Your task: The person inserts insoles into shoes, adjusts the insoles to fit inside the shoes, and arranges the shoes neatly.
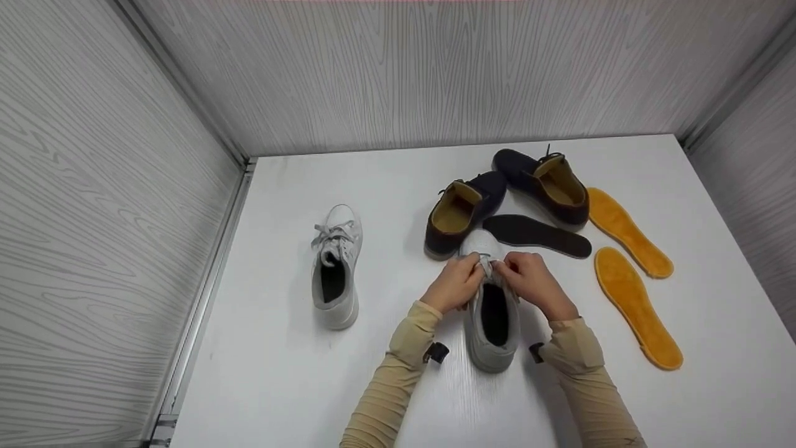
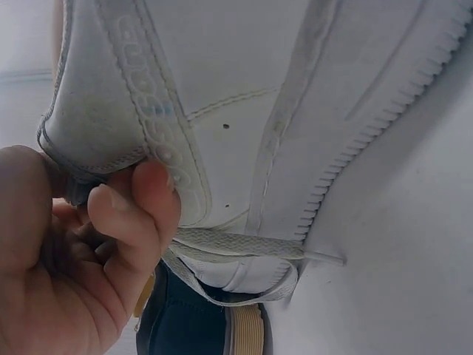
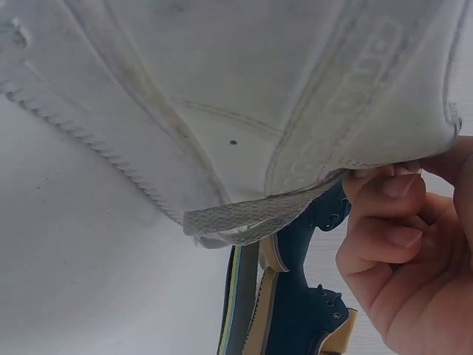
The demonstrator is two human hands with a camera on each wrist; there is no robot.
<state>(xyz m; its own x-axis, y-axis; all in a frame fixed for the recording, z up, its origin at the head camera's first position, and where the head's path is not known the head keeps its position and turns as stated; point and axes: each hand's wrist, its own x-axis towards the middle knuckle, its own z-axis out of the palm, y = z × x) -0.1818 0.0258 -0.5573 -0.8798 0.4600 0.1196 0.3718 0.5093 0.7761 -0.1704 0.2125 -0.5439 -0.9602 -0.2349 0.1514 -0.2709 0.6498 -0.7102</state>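
Observation:
A white sneaker (image 1: pixel 491 359) stands on the table between both hands, toe away from me, its dark inside showing. From its left side, my left hand (image 1: pixel 457 283) pinches the upper edge beside the lacing. Opposite it, the right hand (image 1: pixel 533 283) pinches the other edge with thumb and bent fingers. In the left wrist view a loose flat shoelace (image 2: pixel 236 244) hangs down the sneaker's side below the fingers. Another stretch of shoelace (image 3: pixel 255 214) droops along the other side in the right wrist view. What lies under the fingertips is partly hidden.
A second white sneaker (image 1: pixel 339 311), laced, stands to the left. Behind the hands are two dark blue shoes (image 1: pixel 438 242) (image 1: pixel 575 214) with tan insides. A black insole (image 1: pixel 538 235) lies near the held sneaker's toe. Two orange insoles (image 1: pixel 631 233) (image 1: pixel 637 308) lie at the right.

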